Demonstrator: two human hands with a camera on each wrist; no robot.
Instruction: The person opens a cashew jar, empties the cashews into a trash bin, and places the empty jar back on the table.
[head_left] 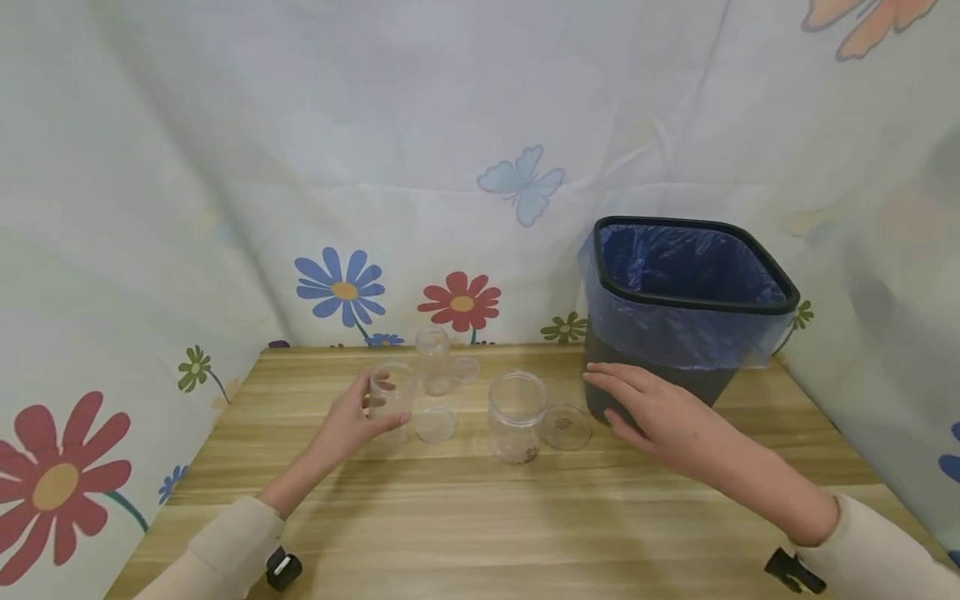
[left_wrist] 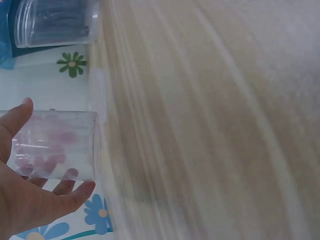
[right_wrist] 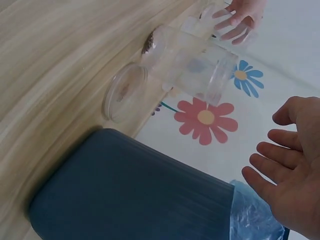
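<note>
My left hand (head_left: 366,417) has its thumb and fingers around a clear plastic jar (head_left: 392,392) on the table. The left wrist view shows that jar (left_wrist: 60,145) between thumb and fingers. A wider clear jar (head_left: 517,417) stands upright to its right, with a dark patch near its bottom; a round clear lid (head_left: 567,428) lies beside it. Behind the held jar stands a slim clear jar (head_left: 433,362), and two more clear lids lie nearby, a larger lid (head_left: 437,425) and a smaller lid (head_left: 465,369). My right hand (head_left: 663,412), fingers extended and holding nothing, hovers before the bin.
A dark bin (head_left: 667,379) lined with a blue plastic bag (head_left: 675,329) stands at the back right of the wooden table (head_left: 465,533). A flowered white curtain (head_left: 420,167) hangs behind the table and along both sides.
</note>
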